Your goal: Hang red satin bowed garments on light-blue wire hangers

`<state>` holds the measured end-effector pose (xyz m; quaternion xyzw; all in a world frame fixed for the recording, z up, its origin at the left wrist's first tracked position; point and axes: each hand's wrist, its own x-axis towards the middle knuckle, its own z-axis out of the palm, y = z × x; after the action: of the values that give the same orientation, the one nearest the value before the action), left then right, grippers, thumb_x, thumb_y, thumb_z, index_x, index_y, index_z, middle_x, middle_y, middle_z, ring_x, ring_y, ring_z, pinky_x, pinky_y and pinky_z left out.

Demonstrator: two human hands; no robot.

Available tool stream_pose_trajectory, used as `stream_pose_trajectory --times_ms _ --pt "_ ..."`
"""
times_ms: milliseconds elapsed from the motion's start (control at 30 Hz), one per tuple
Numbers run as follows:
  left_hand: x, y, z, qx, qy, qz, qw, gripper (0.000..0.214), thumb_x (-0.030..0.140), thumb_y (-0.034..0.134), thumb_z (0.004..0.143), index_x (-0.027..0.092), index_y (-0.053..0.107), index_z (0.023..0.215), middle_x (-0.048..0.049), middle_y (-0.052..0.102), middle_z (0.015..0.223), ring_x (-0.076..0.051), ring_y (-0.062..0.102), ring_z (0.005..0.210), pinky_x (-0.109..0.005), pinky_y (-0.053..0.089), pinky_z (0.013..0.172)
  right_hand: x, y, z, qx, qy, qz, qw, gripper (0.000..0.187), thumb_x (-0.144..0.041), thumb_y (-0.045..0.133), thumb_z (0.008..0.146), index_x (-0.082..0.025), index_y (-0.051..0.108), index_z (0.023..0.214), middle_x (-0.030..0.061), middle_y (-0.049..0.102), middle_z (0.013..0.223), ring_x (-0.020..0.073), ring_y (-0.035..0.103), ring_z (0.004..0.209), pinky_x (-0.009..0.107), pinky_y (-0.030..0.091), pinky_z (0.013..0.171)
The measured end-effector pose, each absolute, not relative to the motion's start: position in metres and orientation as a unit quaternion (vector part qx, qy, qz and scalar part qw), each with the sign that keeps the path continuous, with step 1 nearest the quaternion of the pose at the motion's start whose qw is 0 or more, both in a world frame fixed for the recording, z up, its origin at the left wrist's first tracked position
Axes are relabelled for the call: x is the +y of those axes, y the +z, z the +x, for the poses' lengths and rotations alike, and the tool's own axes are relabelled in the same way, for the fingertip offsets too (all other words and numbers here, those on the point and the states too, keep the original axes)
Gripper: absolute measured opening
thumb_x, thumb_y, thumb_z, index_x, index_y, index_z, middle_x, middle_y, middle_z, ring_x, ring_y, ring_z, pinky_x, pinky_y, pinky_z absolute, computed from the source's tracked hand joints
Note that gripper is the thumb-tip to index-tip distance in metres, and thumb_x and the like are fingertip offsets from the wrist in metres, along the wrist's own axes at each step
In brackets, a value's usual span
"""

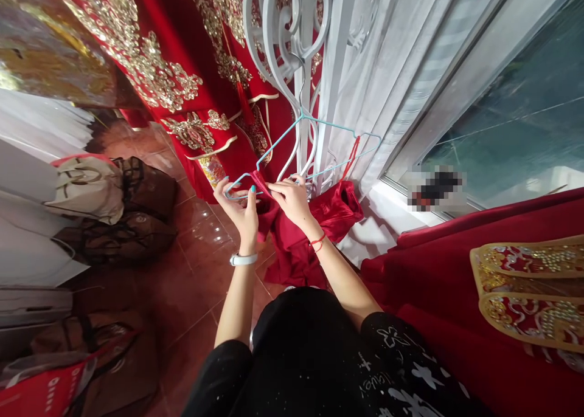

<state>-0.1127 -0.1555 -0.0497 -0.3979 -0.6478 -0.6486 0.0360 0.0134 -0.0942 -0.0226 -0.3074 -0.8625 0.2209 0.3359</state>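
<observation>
At the front of a white scrollwork stand [336, 70], a light-blue wire hanger [302, 117] hangs with its hook up at the metal curls. Below it, a red satin garment [298, 247] drapes downward: a red strap [351, 157] loops over the hanger's right side, and a red band [261, 183] crosses its left side.

Right hand [292, 199]: thumb and fingers pinched on the red band; red string bracelet [317, 242] at wrist. Left hand [239, 204]: fingers curled about the hanger's left end, thumb raised beside the band; firmness of grip cannot be told. White watch [243, 259] on that wrist.

Farther out: behind the stand, red clothing with gold sequins [159, 70]; to the left, a cream bag [91, 189] against brown bags [149, 189] on reddish tiles [196, 301]; to the right, a white curtain [401, 40], a window [506, 119], and red cloth bearing gold-edged embroidered panels [533, 262].
</observation>
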Motion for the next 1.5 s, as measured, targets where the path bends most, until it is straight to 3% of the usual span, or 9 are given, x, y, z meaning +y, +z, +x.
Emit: stream_pose_trajectory --times_ms 300,467,700,833,933,1033,1167,1300,1500 --pt "-0.175 0.002 -0.130 -0.686 -0.547 -0.453 0.159 0.037 0.028 0.087 0.077 0.025 0.071 0.111 -0.0108 0.055 0.121 -0.032 0.058 0.121 -0.052 0.054 0.104 -0.098 -0.016 0.007 -0.860 0.221 -0.326 0.324 0.024 -0.020 0.061 0.104 -0.026 0.080 0.119 0.0044 0.083 0.115 0.0228 0.072 0.109 0.047 0.028 0.118" --pt "-0.158 0.014 -0.128 -0.691 -0.512 -0.501 0.099 0.024 0.013 0.068 0.085 0.024 0.073 0.105 -0.0065 0.065 0.103 -0.027 0.066 0.099 -0.046 0.052 0.098 -0.094 -0.019 0.002 -0.864 0.217 -0.323 0.319 0.024 -0.019 0.061 0.104 -0.025 0.080 0.117 0.0045 0.083 0.111 0.0228 0.072 0.109 0.048 0.029 0.120" --pt "-0.145 -0.001 -0.140 -0.709 -0.486 -0.509 0.037 0.023 0.029 0.067 0.089 0.021 0.074 0.110 0.0007 0.058 0.074 -0.021 0.056 0.072 -0.042 0.047 0.092 -0.087 -0.032 0.032 -0.822 0.263 -0.245 0.442 0.033 -0.017 0.053 0.100 -0.025 0.078 0.119 0.0056 0.078 0.130 0.0201 0.070 0.121 0.044 0.041 0.123" --pt "-0.137 -0.004 -0.146 -0.707 -0.489 -0.508 0.051 0.018 0.031 0.069 0.087 0.022 0.072 0.102 -0.0021 0.059 0.080 -0.024 0.054 0.081 -0.047 0.044 0.098 -0.066 -0.065 0.102 -0.659 0.224 -0.445 0.564 0.033 -0.016 0.050 0.092 -0.020 0.076 0.111 0.0120 0.076 0.124 0.0230 0.067 0.123 0.042 0.049 0.116" --pt "-0.131 -0.007 -0.148 -0.706 -0.488 -0.510 0.056 0.016 0.031 0.069 0.086 0.022 0.068 0.099 -0.0061 0.065 0.093 -0.027 0.055 0.091 -0.052 0.041 0.104 -0.052 -0.102 0.159 -0.525 0.234 -0.680 0.456 0.037 -0.014 0.066 0.077 -0.018 0.072 0.113 0.0166 0.072 0.131 0.0298 0.061 0.133 0.050 0.043 0.121" --pt "-0.129 -0.009 -0.149 -0.707 -0.485 -0.511 0.056 0.015 0.030 0.069 0.086 0.022 0.065 0.098 -0.0076 0.066 0.097 -0.030 0.057 0.097 -0.055 0.040 0.106 -0.052 -0.129 0.200 -0.478 0.329 -0.733 0.356 0.012 -0.013 0.070 0.069 -0.021 0.066 0.078 0.0129 0.076 0.093 0.0318 0.072 0.108 0.048 0.054 0.105" --pt "-0.132 -0.010 -0.150 -0.705 -0.482 -0.515 0.067 0.015 0.030 0.070 0.085 0.022 0.064 0.096 -0.0089 0.065 0.097 -0.034 0.059 0.104 -0.059 0.040 0.106 -0.056 -0.128 0.231 -0.460 0.386 -0.711 0.365 0.017 -0.022 0.062 0.078 -0.025 0.055 0.062 0.0042 0.062 0.057 0.0255 0.073 0.071 0.040 0.063 0.079" --pt "-0.133 -0.010 -0.152 -0.697 -0.490 -0.518 0.078 0.015 0.033 0.070 0.085 0.022 0.064 0.093 -0.0071 0.066 0.092 -0.032 0.061 0.098 -0.060 0.042 0.106 -0.048 -0.098 0.247 -0.438 0.453 -0.567 0.530 0.017 -0.035 0.056 0.083 -0.025 0.059 0.070 0.0065 0.074 0.078 0.0235 0.079 0.089 0.044 0.065 0.095" --pt "-0.124 -0.010 -0.164 -0.684 -0.494 -0.532 0.076 0.015 0.033 0.070 0.082 0.023 0.063 0.090 -0.0065 0.069 0.094 -0.029 0.061 0.093 -0.055 0.044 0.105 -0.029 -0.052 0.242 -0.436 0.348 -0.377 0.739 0.026 -0.038 0.083 0.070 -0.021 0.078 0.090 0.0085 0.083 0.109 0.0285 0.077 0.118 0.054 0.054 0.117"
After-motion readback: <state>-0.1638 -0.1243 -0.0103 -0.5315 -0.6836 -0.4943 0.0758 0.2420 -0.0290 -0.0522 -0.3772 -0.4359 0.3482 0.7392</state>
